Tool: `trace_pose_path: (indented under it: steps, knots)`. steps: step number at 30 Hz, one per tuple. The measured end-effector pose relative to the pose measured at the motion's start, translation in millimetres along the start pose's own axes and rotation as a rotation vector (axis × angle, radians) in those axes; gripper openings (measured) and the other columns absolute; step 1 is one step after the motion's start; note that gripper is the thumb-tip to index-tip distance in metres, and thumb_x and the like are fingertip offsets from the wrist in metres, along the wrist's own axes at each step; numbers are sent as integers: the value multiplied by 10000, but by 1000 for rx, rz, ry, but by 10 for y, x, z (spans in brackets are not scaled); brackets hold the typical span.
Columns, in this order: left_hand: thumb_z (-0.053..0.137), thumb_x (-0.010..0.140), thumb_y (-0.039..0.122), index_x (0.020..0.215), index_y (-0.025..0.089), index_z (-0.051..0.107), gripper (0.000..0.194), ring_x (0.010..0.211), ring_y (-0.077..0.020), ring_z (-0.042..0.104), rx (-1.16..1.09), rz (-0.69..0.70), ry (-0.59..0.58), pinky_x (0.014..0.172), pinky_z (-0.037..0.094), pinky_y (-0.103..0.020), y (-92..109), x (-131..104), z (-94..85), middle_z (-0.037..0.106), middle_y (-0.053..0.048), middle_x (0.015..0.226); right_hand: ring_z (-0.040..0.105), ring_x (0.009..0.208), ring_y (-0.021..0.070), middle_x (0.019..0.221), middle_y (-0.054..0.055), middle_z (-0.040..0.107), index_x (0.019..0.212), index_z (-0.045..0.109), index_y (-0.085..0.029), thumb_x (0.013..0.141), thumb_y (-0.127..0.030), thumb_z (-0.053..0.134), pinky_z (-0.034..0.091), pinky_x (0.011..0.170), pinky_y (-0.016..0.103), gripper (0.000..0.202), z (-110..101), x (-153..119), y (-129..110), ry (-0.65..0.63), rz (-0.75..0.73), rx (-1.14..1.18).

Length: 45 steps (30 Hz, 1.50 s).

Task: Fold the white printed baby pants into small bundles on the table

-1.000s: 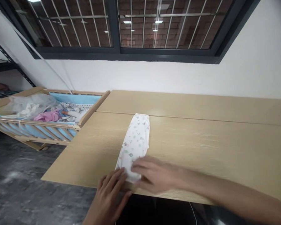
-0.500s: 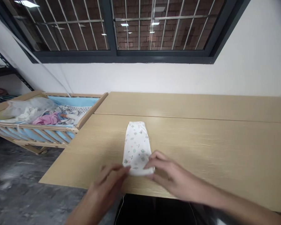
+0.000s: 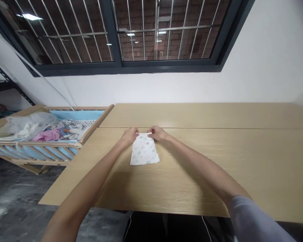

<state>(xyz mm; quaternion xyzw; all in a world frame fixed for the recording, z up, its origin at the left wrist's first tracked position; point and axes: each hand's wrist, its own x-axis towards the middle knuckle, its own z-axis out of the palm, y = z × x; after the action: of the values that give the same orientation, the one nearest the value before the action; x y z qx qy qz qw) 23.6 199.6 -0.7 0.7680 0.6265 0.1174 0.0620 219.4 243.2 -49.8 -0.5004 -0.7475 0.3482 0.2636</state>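
A folded white baby garment (image 3: 144,151) with small scattered prints lies flat on the wooden table, narrower at its far end. My left hand (image 3: 130,135) pinches its far left corner between thumb and fingers. At the far right corner, my right hand (image 3: 157,132) grips the edge in the same way. Both arms stretch forward over the table, and the garment's near edge lies free between them. How many layers the fold has, I cannot tell.
The pale wooden table (image 3: 217,161) has a seam across its far part. To the left stands a wooden crib (image 3: 91,129) with a blue lining, holding a pink cloth (image 3: 48,134), other clothes and a clear plastic bag (image 3: 31,122). A barred window (image 3: 164,65) is above.
Both hands have gone from the garment's near edge to its far edge. The garment has become shorter, its near part folded up. The view has shifted slightly.
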Motion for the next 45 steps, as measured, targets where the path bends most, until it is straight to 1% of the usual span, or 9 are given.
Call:
trace_pose_path:
  steps: [6, 10, 13, 18, 28, 32, 36, 41, 45]
  knots:
    - [393, 1018, 324, 1239, 72, 609, 399, 1133, -342, 609, 163, -16, 119, 967, 437, -456, 378, -824, 153, 659, -239, 1225, 566, 1222, 280, 1311, 174, 594, 1289, 570, -136, 956, -308, 572, 435, 1047, 437, 374, -28, -338, -222, 95, -283, -234]
    - [407, 1012, 405, 1196, 41, 658, 479, 1117, -380, 641, 343, 41, 144, 889, 505, -473, 671, -1603, 509, 659, -273, 1253, 462, 1398, 274, 1538, 137, 470, 1492, 441, -191, 1048, -455, 388, 364, 1151, 475, 519, 96, -758, -530, -266, -676, -327]
    - [455, 996, 420, 1172, 27, 687, 489, 1230, -422, 596, 407, 30, 150, 904, 527, -491, 742, -1866, 766, 667, -286, 1247, 302, 1511, 234, 1633, 120, 329, 1547, 383, -164, 1074, -428, 301, 254, 1232, 429, 548, 332, -900, -550, -511, -822, -298]
    - [442, 1013, 373, 1293, 27, 627, 482, 1276, -396, 583, 416, 17, 178, 916, 552, -472, 667, -1884, 869, 612, -269, 1365, 181, 1550, 213, 1658, 90, 240, 1584, 321, -180, 1074, -448, 292, 133, 1270, 437, 577, 539, -643, -203, -605, -741, -357]
    - [420, 1011, 335, 1305, 89, 622, 433, 1243, -359, 619, 355, 64, 158, 907, 564, -480, 546, -1856, 790, 602, -249, 1390, 168, 1552, 223, 1662, 72, 233, 1576, 339, -214, 1049, -423, 365, 122, 1269, 464, 568, 187, 183, 198, -326, -600, -473]
    - [421, 1005, 272, 1145, 172, 693, 321, 1104, -330, 692, 236, 105, 112, 898, 553, -488, 413, -1775, 608, 693, -193, 1273, 171, 1551, 284, 1670, 103, 239, 1566, 359, -213, 1039, -517, 358, 149, 1248, 527, 608, 78, -151, 16, -206, -591, -477]
    - [460, 999, 238, 1097, 221, 701, 261, 1027, -271, 709, 114, 181, -2, 911, 545, -428, 121, -1656, 360, 760, -95, 1129, 500, 1300, 332, 1416, 145, 556, 1450, 522, -237, 966, -574, 523, 397, 1086, 531, 590, -84, -805, -160, -190, -597, -469]
    - [544, 931, 127, 1120, 245, 727, 288, 1147, -279, 657, 124, 297, 22, 1004, 499, -457, -163, -1550, 329, 728, -68, 1227, 609, 1055, 260, 1159, 121, 652, 1264, 645, -189, 1026, -377, 495, 485, 924, 425, 339, -4, -1443, 37, -167, -579, -505]
    - [520, 872, 19, 1124, 210, 713, 370, 1059, -264, 674, 140, 338, 10, 980, 497, -450, -57, -1601, 335, 751, -81, 1130, 599, 1035, 270, 1102, 131, 674, 1145, 680, -174, 1036, -218, 411, 458, 907, 453, 294, 89, -1680, 109, -21, -555, -573]
